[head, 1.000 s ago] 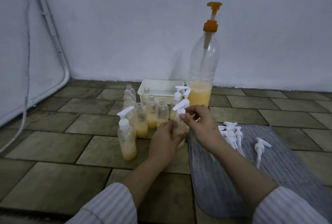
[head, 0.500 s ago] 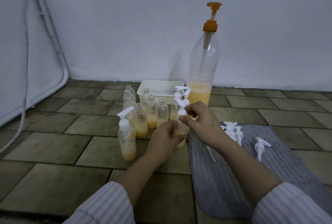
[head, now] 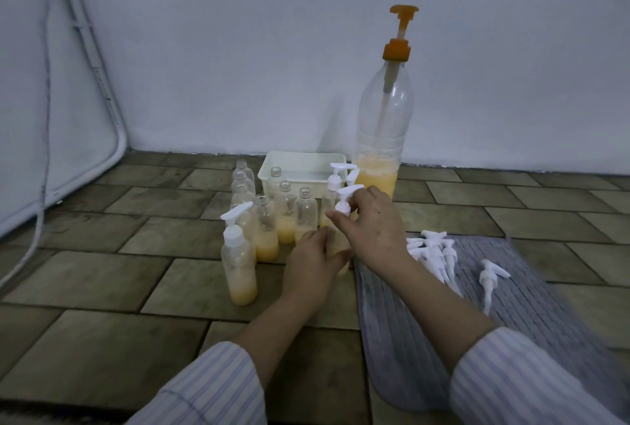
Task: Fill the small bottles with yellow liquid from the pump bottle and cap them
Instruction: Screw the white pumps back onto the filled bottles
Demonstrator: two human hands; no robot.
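Two striped sleeves are seen nearest, at 6 o'clock. Beyond them, a small bottle with yellow liquid in its base is gripped by the left hand, fingers curled round its body, at the edge of a grey mat. A white pump cap on that bottle's neck is pinched between the thumb and fingers of the right hand. At 9 o'clock of the hands a capped bottle is stood on the tiled floor. At 3 o'clock, loose caps are laid on the mat. Farther, at 11 o'clock, open bottles are clustered before a white tub. The pump bottle is stood at 12 o'clock, by the wall.
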